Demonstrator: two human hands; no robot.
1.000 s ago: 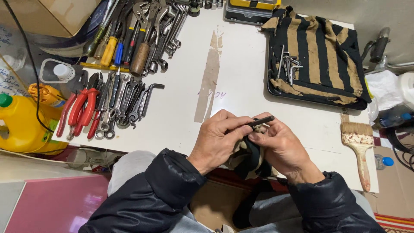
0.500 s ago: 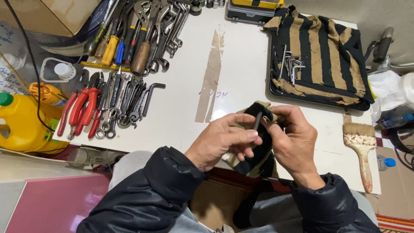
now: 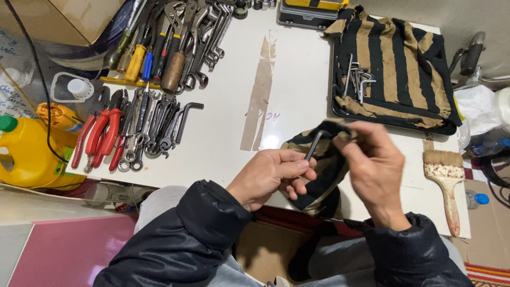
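My left hand (image 3: pixel 273 172) pinches the lower end of a small dark L-shaped hex key (image 3: pixel 314 144) over the near edge of the white table (image 3: pixel 297 64). My right hand (image 3: pixel 372 167) is closed on a black-and-tan striped rag (image 3: pixel 319 183) and presses it against the key's upper end. The rag hangs down from my hands past the table edge. Several more hex keys (image 3: pixel 357 79) lie on a striped cloth (image 3: pixel 404 74) spread over a dark tray at the back right.
Wrenches and red-handled pliers (image 3: pixel 133 130) lie at the left, with screwdrivers and spanners (image 3: pixel 164 42) behind them. A paintbrush (image 3: pixel 446 180) rests at the right edge. A yellow jug (image 3: pixel 26 154) stands off the table at the left. A tool case (image 3: pixel 311 10) sits at the back.
My hands have risen slightly over the table edge. The hex key, earlier level between both hands, now stands upright in my left fingers, and my right hand has shifted the rag along it.
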